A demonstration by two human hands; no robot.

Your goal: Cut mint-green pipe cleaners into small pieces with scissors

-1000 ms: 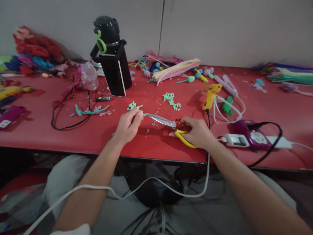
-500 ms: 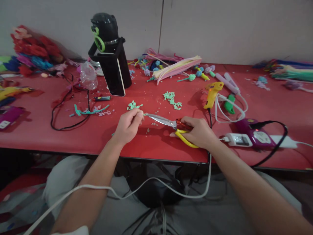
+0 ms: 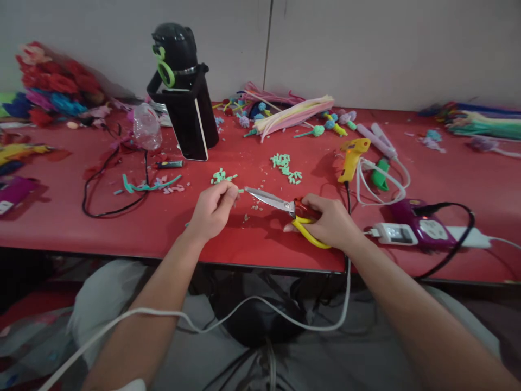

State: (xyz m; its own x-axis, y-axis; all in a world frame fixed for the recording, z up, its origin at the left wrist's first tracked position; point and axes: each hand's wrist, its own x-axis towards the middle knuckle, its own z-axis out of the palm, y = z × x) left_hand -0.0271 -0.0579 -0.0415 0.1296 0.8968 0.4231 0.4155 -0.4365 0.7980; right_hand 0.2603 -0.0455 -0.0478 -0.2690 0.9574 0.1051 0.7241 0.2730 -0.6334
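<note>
Between the thumb and fingers of my left hand is pinched a short green pipe cleaner, its tip poking out to the right. My right hand grips a pair of scissors with one red and one yellow handle. The scissor tips point left, a small gap from the green end, and the blades look nearly closed. Just behind my left hand lies a pile of cut green pieces. A second pile of green pieces sits farther back, to the right.
A black bottle stands behind a propped phone-like slab. To the right are a yellow glue gun, its cable, and a purple power strip. Pipe cleaner bundles lie along the wall. A white cable hangs across my lap.
The scissor tips have moved slightly right, away from the green end in my left hand. My left hand has hardly moved, and the view has shifted a little.
</note>
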